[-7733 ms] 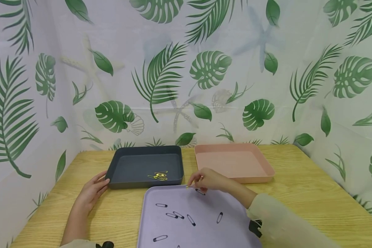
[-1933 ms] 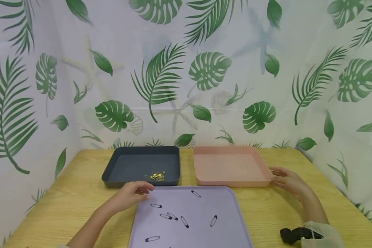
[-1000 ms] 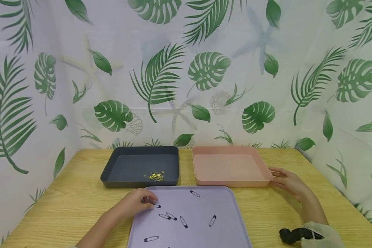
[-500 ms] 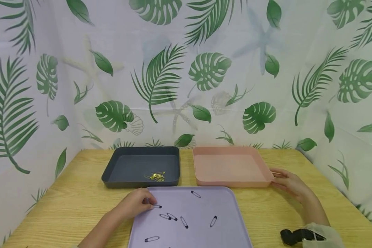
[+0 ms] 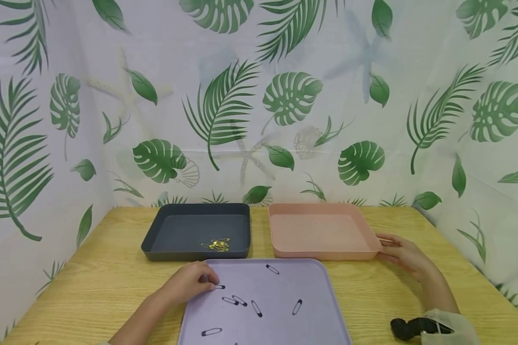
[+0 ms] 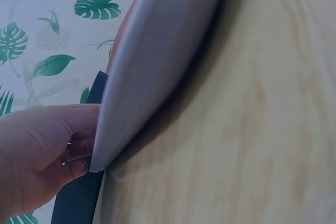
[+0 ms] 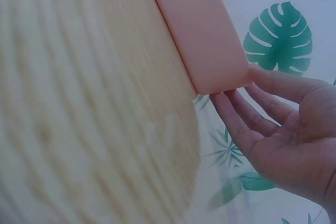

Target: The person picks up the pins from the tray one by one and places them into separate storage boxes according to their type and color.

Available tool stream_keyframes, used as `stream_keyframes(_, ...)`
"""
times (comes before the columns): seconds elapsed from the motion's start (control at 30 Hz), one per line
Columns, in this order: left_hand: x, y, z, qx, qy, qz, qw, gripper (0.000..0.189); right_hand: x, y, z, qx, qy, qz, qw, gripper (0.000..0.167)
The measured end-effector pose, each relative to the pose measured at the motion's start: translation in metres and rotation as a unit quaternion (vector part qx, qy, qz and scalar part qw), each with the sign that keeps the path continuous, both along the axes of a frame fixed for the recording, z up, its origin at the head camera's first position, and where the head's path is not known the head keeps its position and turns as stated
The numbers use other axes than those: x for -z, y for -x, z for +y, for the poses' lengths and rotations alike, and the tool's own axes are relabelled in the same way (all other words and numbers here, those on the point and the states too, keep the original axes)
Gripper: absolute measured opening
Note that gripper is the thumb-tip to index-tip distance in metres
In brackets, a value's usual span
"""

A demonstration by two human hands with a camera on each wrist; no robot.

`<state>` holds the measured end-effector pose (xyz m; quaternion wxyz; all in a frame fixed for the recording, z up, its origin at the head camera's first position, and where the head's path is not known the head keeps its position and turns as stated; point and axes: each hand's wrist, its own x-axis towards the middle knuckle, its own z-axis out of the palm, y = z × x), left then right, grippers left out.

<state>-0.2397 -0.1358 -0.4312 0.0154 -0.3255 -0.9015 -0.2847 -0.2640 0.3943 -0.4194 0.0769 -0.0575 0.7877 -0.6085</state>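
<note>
On the lilac tray [image 5: 280, 330], my left hand [image 5: 189, 283] has its thumb and fingertips curled at the left end of a black-headed safety pin [image 5: 220, 287], covering that end. In the left wrist view, the lilac tray's raised rim [image 6: 142, 72] hides the tips of the left hand [image 6: 42, 150]. My right hand [image 5: 407, 256] rests its extended fingers against the right side of the pink tray [image 5: 328, 255]. The right wrist view shows the thumb and fingers of the right hand [image 7: 294, 135] touching the end of the pink tray [image 7: 205, 40], fingers nearly straight.
Several more black-headed safety pins [image 5: 256, 309] lie scattered on the lilac tray. Behind it stands the dark grey tray [image 5: 190, 256], holding a small heap of gold safety pins [image 5: 218, 246]. A leaf-patterned curtain [image 5: 241, 120] encloses the wooden table [image 5: 86, 287].
My left hand has moved from the lilac tray's far-left corner down onto the safety pin, then stayed there. My right hand, earlier over the lilac tray, is now at the pink tray.
</note>
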Motion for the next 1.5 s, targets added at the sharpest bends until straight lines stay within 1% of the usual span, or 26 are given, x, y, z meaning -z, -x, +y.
stream_keyframes(0.27,0.002,0.0,0.006,0.004,0.009,0.036,0.9993,0.011,-0.001,-0.001,0.002,0.003,0.001,-0.001,1.0,0.06)
stream_keyframes(0.33,0.002,-0.001,0.007,0.001,0.007,0.034,0.9994,0.012,-0.001,0.0,0.002,0.006,0.001,-0.001,1.0,0.06)
stream_keyframes(0.53,-0.001,-0.004,0.007,-0.017,-0.001,0.013,0.9998,0.013,0.001,0.002,0.001,0.004,0.005,0.0,1.0,0.058)
stream_keyframes(0.73,-0.001,-0.005,0.009,-0.035,0.024,0.03,0.9987,0.016,0.0,0.001,0.0,0.003,0.013,-0.002,0.9999,0.058)
stream_keyframes(0.83,-0.001,-0.005,0.009,-0.046,0.033,0.035,0.9978,0.015,-0.001,0.0,0.0,0.003,0.009,-0.001,1.0,0.058)
stream_keyframes(0.9,-0.001,-0.006,0.008,-0.048,0.034,0.034,0.9977,0.013,-0.002,-0.001,-0.001,0.004,0.008,-0.001,1.0,0.058)
stream_keyframes(0.97,-0.002,-0.006,0.007,-0.049,0.031,0.027,0.9979,0.01,-0.001,-0.001,-0.001,0.005,0.007,-0.001,1.0,0.058)
stream_keyframes(1.03,-0.003,-0.006,0.006,-0.049,0.021,0.008,0.9986,0.008,-0.001,0.0,-0.001,0.001,0.004,-0.001,1.0,0.057)
stream_keyframes(1.1,-0.006,-0.007,0.005,-0.047,0.009,-0.015,0.9987,0.008,0.0,0.001,-0.002,0.003,0.003,-0.003,1.0,0.057)
stream_keyframes(1.17,-0.011,-0.007,0.005,-0.046,-0.01,-0.044,0.9979,0.008,0.0,0.001,-0.003,0.001,0.002,-0.004,1.0,0.057)
stream_keyframes(1.27,-0.02,-0.006,0.008,-0.04,-0.03,-0.068,0.9964,0.01,0.0,0.002,-0.004,0.004,0.001,-0.006,1.0,0.057)
stream_keyframes(1.33,-0.027,-0.004,0.012,-0.037,-0.04,-0.075,0.9957,0.009,0.0,0.001,-0.004,0.006,0.001,-0.007,1.0,0.057)
stream_keyframes(1.5,-0.042,0.002,0.023,-0.026,-0.056,-0.068,0.9958,0.007,0.0,0.0,-0.001,0.012,-0.001,-0.006,0.9999,0.057)
